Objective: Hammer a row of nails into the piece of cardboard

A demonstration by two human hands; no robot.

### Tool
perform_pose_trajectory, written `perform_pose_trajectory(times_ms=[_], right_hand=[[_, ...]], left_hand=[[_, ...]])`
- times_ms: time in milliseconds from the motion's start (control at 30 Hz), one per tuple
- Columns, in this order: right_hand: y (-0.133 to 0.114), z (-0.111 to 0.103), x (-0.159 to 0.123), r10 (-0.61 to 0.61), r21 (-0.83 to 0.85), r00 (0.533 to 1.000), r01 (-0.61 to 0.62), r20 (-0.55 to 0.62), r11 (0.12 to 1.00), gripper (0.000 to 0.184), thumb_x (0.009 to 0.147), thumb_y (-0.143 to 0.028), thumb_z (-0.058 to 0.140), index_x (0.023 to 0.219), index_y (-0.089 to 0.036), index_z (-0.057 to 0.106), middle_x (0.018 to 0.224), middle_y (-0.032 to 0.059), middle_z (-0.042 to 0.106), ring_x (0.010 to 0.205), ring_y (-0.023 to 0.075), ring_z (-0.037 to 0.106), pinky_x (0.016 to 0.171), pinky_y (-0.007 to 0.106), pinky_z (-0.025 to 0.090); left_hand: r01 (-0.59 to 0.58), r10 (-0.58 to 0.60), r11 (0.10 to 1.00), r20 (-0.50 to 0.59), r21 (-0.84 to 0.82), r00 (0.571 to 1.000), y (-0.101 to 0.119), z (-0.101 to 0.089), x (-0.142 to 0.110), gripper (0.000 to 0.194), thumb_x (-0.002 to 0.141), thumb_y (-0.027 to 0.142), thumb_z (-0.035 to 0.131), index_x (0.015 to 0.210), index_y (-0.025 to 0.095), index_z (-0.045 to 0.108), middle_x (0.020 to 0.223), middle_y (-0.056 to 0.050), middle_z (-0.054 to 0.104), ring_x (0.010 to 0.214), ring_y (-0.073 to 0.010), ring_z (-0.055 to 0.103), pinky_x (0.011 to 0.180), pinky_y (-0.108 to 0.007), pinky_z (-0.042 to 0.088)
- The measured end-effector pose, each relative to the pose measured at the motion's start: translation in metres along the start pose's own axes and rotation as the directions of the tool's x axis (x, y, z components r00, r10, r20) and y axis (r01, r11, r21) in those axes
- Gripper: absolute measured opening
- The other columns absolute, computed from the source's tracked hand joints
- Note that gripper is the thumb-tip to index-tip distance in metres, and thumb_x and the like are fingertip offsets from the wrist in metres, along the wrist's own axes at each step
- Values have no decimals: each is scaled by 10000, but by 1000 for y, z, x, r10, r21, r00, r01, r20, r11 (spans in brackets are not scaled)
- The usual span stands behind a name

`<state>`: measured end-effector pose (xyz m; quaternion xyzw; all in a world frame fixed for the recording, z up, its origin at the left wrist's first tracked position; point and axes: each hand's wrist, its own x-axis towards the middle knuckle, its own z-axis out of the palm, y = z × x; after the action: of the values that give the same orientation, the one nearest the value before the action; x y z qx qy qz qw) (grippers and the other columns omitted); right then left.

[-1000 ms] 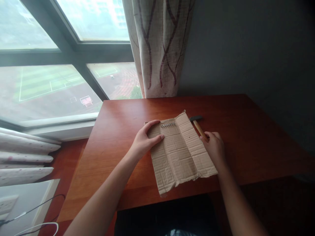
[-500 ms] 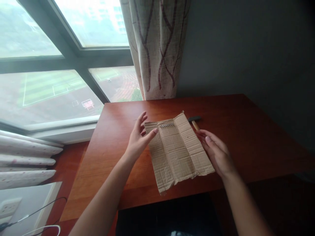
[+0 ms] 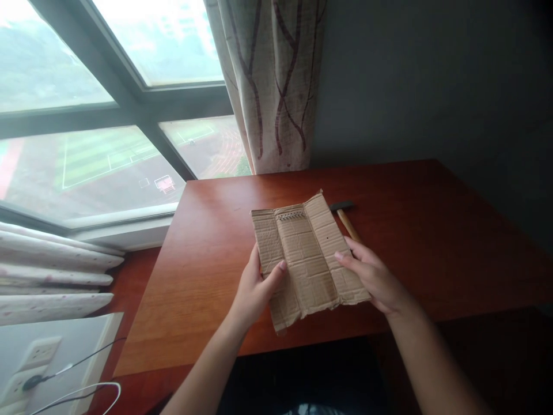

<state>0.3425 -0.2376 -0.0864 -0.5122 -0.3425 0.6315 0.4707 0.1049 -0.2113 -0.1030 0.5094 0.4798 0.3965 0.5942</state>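
Observation:
A creased piece of brown cardboard (image 3: 309, 259) with torn lower edges lies across the near middle of the view, folded lengthwise into three panels. Near its top edge runs a short row of small metal pieces, too small to name for sure. My left hand (image 3: 254, 288) grips the left edge, thumb on top and fingers beneath. On the right edge, my right hand (image 3: 374, 274) is closed the same way, its thumb resting on the right panel. Just behind the cardboard's right side lies a hammer (image 3: 348, 223) with a dark head and wooden handle, partly covered.
The reddish wooden table (image 3: 401, 202) stretches to the right and back. A patterned curtain (image 3: 276, 86) hangs behind it beside the window (image 3: 142, 104). At lower left, cables run from a wall socket (image 3: 41, 353).
My left hand has come down from beside the cardboard's upper left corner and closed on its left edge. My right hand has moved left and taken hold of the right edge.

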Motion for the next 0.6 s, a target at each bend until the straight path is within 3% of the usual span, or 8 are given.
perform_pose_trajectory(times_ms=[133,233,400,500,600], right_hand=[[-7,-11,-6,-5,-12,999,5,-48,1000,387,861,-409,748,1209,-239,738,1131,87,818,1011,314,775,845,434,631],[-22,-33,-15,-44,-64,990,36,-130,997,427,831,-428,767,1220,-253,744,1126,100,815,1003,345,773,798,446,641],[-54,-106,-13,-137,-255,917,40,-376,966,438,750,-361,796,1177,-263,774,1056,153,813,852,372,773,639,442,612],[-71,-155,2,-131,-276,884,2,-448,961,338,771,-273,731,1099,-226,795,960,188,809,743,348,755,601,452,562],[-80,-192,18,-106,-289,878,-38,-466,957,281,803,-219,701,1062,-178,800,945,204,798,745,320,742,624,453,529]], left_hand=[[-39,40,998,-8,41,999,3,16,6,560,900,426,721,1377,210,523,1327,-94,686,1245,-296,646,1054,-406,537],[-102,102,994,19,36,995,8,39,18,516,904,385,700,1360,220,523,1295,-83,696,1209,-284,659,1042,-400,540],[-197,198,980,72,-13,978,4,116,64,436,896,304,669,1301,230,524,1271,-82,697,1173,-271,663,1037,-404,533],[-182,182,983,92,-14,979,-2,166,90,457,877,267,666,1306,236,515,1283,-95,691,1177,-280,658,1044,-426,521],[-165,162,986,98,18,982,-4,199,101,511,844,236,664,1330,230,503,1366,-127,647,1271,-318,611,1079,-465,492]])
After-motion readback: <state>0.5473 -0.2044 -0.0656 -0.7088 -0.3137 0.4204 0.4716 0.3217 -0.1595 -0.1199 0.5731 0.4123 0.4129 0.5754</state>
